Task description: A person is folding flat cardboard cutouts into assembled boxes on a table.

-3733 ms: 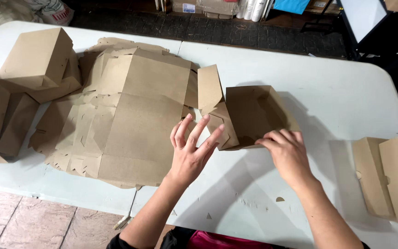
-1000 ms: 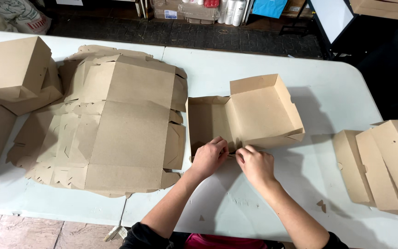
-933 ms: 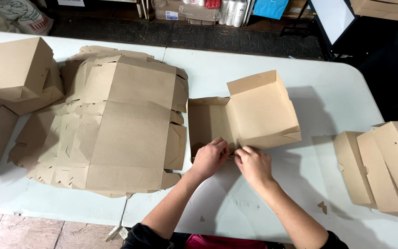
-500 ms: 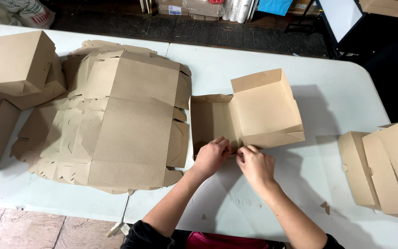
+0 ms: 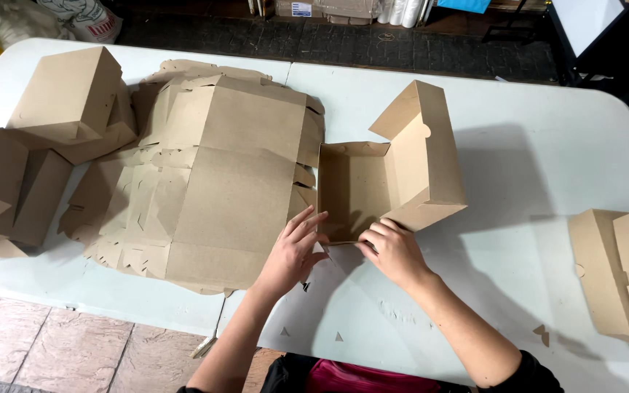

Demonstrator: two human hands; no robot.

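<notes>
Step in hand: the person is forming a brown cardboard box (image 5: 373,193) on the white table (image 5: 533,145), and by the look of it the near wall is being pressed into shape.
Box position: it is sitting open-topped at the middle of the table, its lid (image 5: 424,156) standing up and leaning to the right.
Left hand: the left hand (image 5: 296,251) is lying flat with fingers spread, touching the box's near left corner and resting partly on the stack of flat cardboard blanks (image 5: 212,175); it is gripping nothing.
Right hand: the right hand (image 5: 394,251) is curling its fingers onto the near edge of the box, pinching or pressing that rim; a full grip cannot be told.
Surroundings: finished boxes (image 5: 52,116) are piling up at the far left, folded boxes (image 5: 624,269) are lying at the right edge, and small paper scraps (image 5: 544,333) are dotting the tabletop.
Next move calls for: judging by the raised lid, steady pressure along the near wall, both hands keeping the corners square.
</notes>
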